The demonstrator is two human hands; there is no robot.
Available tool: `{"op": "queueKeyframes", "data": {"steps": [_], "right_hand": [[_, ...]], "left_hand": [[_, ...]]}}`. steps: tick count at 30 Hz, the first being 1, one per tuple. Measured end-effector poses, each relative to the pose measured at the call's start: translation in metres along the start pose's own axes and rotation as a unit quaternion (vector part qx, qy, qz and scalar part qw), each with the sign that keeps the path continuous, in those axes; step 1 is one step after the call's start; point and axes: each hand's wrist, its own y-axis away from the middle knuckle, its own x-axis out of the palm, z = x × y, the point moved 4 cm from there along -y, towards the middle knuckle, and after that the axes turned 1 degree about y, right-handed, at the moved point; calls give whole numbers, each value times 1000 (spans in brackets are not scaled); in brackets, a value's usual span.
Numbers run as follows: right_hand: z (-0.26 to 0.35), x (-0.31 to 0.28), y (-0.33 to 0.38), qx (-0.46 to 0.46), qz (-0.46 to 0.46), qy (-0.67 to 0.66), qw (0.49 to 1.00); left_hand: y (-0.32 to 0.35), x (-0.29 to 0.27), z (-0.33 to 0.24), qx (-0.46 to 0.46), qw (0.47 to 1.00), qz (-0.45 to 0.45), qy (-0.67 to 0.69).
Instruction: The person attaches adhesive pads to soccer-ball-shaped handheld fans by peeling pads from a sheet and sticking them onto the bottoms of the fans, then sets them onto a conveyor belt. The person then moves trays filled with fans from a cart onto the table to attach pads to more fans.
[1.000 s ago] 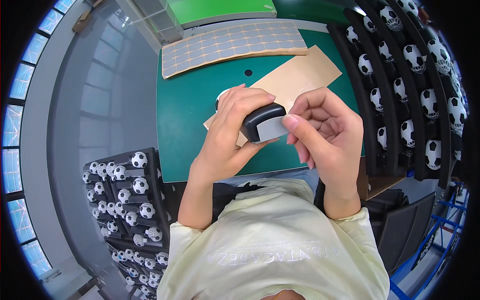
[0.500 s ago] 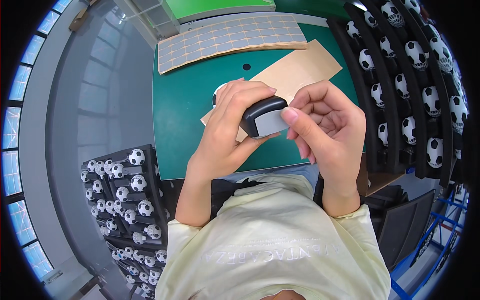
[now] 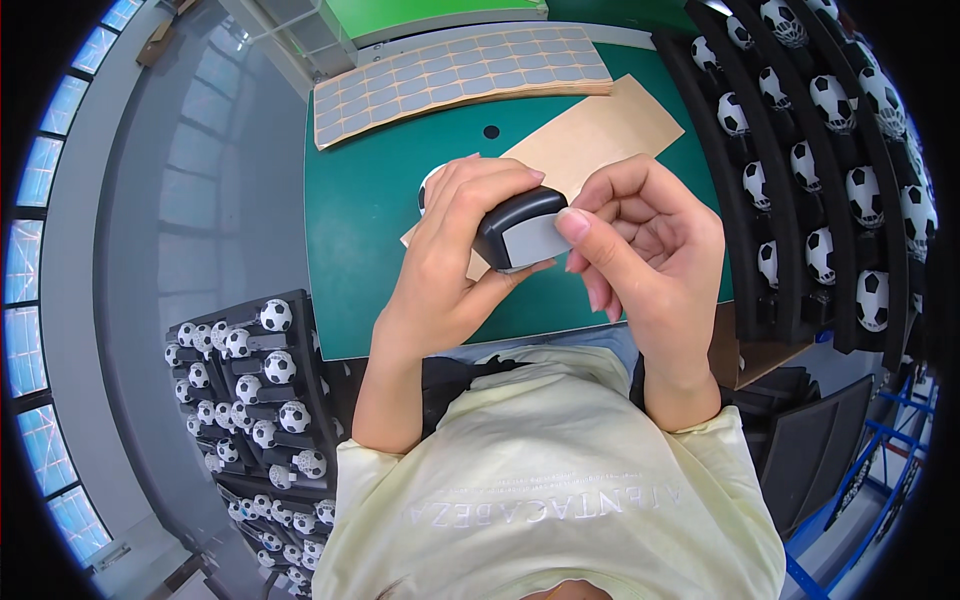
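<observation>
Our left hand (image 3: 455,265) was wrapped around a small black block with a grey face (image 3: 522,232), fingers curled over its top and the thumb pressed up beneath it, so the block was grasped and lifted clear of the table. The grey face was turned toward our right hand (image 3: 645,255), whose fingers were bent inward; its forefinger tip lay on the right edge of that grey face, touching it, while the other fingers stayed loosely folded behind and gripped nothing that we could make out. A small white round thing (image 3: 428,185) peeped out just behind our left knuckles, mostly hidden, and we could not tell what it was.

Beneath both hands lay a tan sheet of card (image 3: 600,135), slanting across the green mat (image 3: 365,260) that covered the table. A small black dot (image 3: 491,131) sat on the mat just beyond the card. Farther off, along the far edge of the mat, lay a long sheet of grey squares on a tan backing (image 3: 455,75).

On our left, below the table's level, stood a dark tray of small black-and-white footballs (image 3: 255,400). On our right, dark racks (image 3: 830,150) held more of the same balls in rows
</observation>
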Motion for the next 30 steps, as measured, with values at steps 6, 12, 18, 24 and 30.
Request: {"op": "queueKeyframes", "data": {"steps": [6, 12, 18, 24, 30], "right_hand": [[1, 0, 0, -6, -3, 7, 1000], [0, -1, 0, -1, 6, -18, 1000], [-1, 1, 0, -11, -9, -12, 1000], [-4, 0, 0, -26, -36, -12, 999], [-3, 0, 1, -27, -36, -6, 999]], "left_hand": [[0, 0, -1, -10, 1000, 1, 4], [0, 0, -1, -19, 1000, 15, 2], [-1, 1, -1, -8, 1000, -5, 3], [0, 1, -1, -20, 1000, 17, 5], [0, 2, -2, -20, 1000, 16, 6]]}}
